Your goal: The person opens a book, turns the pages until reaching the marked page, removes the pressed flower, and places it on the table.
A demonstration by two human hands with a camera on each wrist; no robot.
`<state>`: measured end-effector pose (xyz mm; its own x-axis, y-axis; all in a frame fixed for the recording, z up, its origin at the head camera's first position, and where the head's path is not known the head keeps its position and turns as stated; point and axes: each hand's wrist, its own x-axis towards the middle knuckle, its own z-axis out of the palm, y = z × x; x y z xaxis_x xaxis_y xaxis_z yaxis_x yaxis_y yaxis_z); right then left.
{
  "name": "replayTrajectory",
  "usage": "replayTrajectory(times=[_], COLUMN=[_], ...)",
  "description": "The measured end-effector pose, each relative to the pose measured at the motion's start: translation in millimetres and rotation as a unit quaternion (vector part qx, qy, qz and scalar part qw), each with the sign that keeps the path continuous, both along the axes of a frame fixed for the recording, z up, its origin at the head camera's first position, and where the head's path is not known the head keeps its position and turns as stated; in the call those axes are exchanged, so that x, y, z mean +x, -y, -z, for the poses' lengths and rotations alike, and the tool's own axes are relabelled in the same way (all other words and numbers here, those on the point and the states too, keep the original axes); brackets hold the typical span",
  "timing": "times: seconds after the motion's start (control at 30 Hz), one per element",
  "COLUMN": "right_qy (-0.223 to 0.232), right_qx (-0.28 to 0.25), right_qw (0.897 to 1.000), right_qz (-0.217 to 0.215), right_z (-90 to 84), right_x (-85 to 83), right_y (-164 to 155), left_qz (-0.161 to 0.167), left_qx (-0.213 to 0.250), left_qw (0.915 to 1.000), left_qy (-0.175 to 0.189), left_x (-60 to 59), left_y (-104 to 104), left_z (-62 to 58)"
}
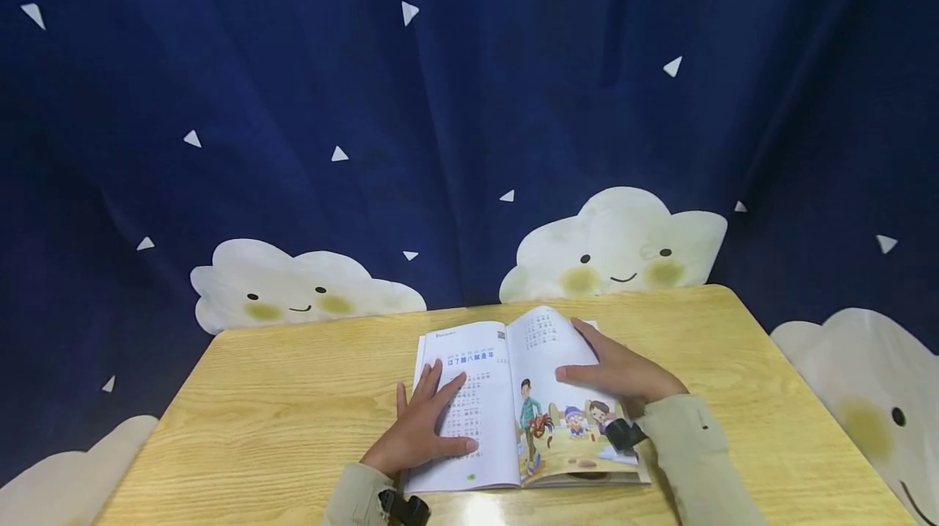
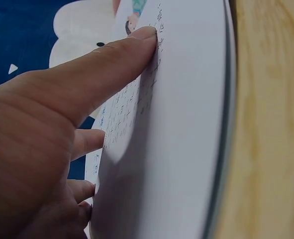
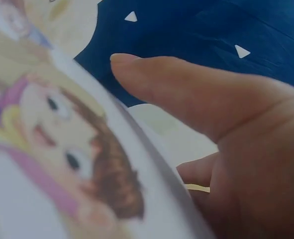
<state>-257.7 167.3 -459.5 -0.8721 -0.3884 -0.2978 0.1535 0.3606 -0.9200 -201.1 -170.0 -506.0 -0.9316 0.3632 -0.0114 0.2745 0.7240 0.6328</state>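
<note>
Open illustrated picture book on light wooden table; left hand flat on text page, right hand relaxed at page edge. Step looks like holding pages down; next needs light pinch on corner.

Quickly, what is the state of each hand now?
Left hand: open, fingers flat on the left page of the open book.
Right hand: open, resting on the right page, thumb on top; it grips nothing.

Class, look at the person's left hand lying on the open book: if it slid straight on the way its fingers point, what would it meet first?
The left hand points up the book's text page. It would likely cross that page, then reach bare table, though depth is unclear.
</note>
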Motion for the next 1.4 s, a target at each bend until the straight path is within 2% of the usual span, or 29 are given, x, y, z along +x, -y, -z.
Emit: replayTrajectory(times=[0.07,0.23,0.33,0.43,0.7,0.9,1.03,1.13,1.4], right_qy=[-0.012,-0.080,-0.097,-0.109,-0.175,-0.189,-0.210,-0.226,-0.222], right_qx=[-0.003,0.056,0.069,0.062,0.017,-0.039,-0.058,-0.061,-0.032], right_qw=[1.000,0.995,0.993,0.992,0.984,0.981,0.976,0.972,0.974], right_qz=[-0.003,0.000,0.005,0.014,0.032,0.020,0.004,-0.007,0.000], right_z=[-1.2,-7.1,-9.9,-11.1,-15.0,-19.3,-18.4,-17.1,-20.9], right_x=[-0.8,-2.7,-2.6,-2.3,-3.5,-4.4,-5.4,-5.9,-1.9], right_y=[-3,-8,-9,-10,-16,-24,-28,-28,-28], left_qz=[0.001,-0.003,-0.003,-0.003,-0.003,-0.005,-0.004,-0.003,-0.003], left_qx=[0.002,0.003,-0.001,-0.001,-0.001,0.000,-0.005,-0.006,-0.003], left_qw=[1.0000,1.0000,1.0000,1.0000,1.0000,1.0000,1.0000,1.0000,1.0000], left_qy=[-0.001,-0.001,0.002,0.001,0.008,0.005,0.003,0.000,0.000], left_x=[0.4,0.5,-0.1,-0.7,-0.6,-0.8,-0.8,-0.6,-0.4], left_y=[0,0,0,0,0,0,0,0,0], left_z=[-0.3,0.0,1.3,2.6,2.5,2.7,3.5,3.2,3.7])
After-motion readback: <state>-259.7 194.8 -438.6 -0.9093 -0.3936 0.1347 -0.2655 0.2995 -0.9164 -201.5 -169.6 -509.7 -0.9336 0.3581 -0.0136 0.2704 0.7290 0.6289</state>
